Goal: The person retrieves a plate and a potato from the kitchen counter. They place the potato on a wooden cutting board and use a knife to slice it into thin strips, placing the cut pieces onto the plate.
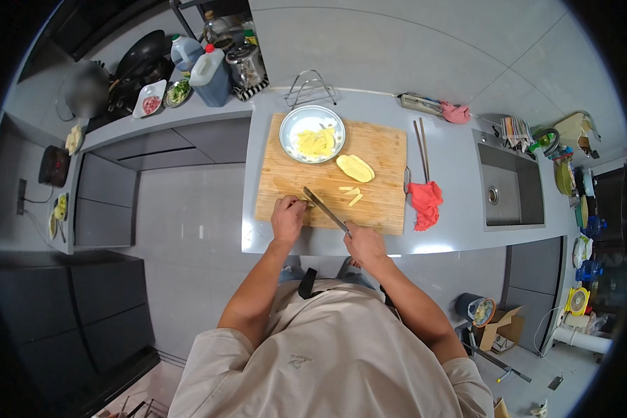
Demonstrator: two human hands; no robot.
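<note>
My right hand (364, 243) grips the handle of a kitchen knife (326, 208), its blade slanting up and left over the wooden cutting board (381, 151). Left of the blade, my left hand (287, 215) holds a pale yellow piece, likely potato (308, 202), mostly hidden by fingers and blade. A few cut sticks (356, 199) lie right of the knife. Above them rests a small stack of oval potato slices (355, 168). Yellow cut strips (316, 143) fill the middle of a white, blue-rimmed plate (288, 150) on the board's upper part.
A red cloth (425, 205) and chopsticks (421, 149) lie right of the board, before the sink (512, 184). Behind the plate stands a wire rack (310, 88). Large plastic jugs (209, 78), a dish of meat (150, 99) and a wok (140, 54) line the left counter.
</note>
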